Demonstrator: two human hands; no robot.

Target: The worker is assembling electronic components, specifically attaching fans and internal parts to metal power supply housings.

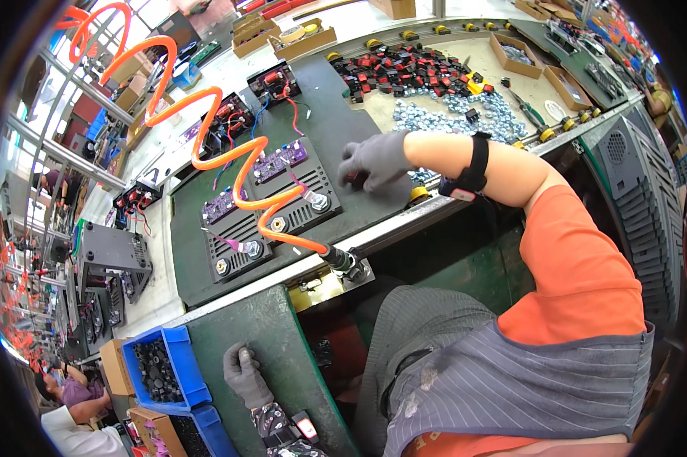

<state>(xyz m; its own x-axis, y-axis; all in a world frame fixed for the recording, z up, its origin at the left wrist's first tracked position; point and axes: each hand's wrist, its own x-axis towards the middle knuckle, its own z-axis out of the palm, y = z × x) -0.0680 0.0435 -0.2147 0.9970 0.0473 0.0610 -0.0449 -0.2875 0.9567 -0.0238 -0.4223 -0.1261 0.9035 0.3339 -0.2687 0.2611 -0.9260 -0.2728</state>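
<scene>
My right hand (377,161), in a grey glove, reaches over the dark mat (324,95) with its fingers curled round a small red-and-black part (356,180), mostly hidden. Just left of it lies a black slotted panel (301,209) carrying a purple circuit board (280,161) and a large metal nut (319,202). A second slotted panel (237,257) sits nearer, with its own purple board (221,206). My left hand (246,375), also gloved, rests above the green board (271,327), its fingers drawn together; whatever they may hold is hidden.
An orange coiled air hose (252,156) hangs across the panels. Beyond my right hand lie heaps of red-and-black parts (404,70) and silver nuts (465,114). A blue bin (195,373) of black parts stands beside my left hand. Grey housings (637,206) are stacked at right.
</scene>
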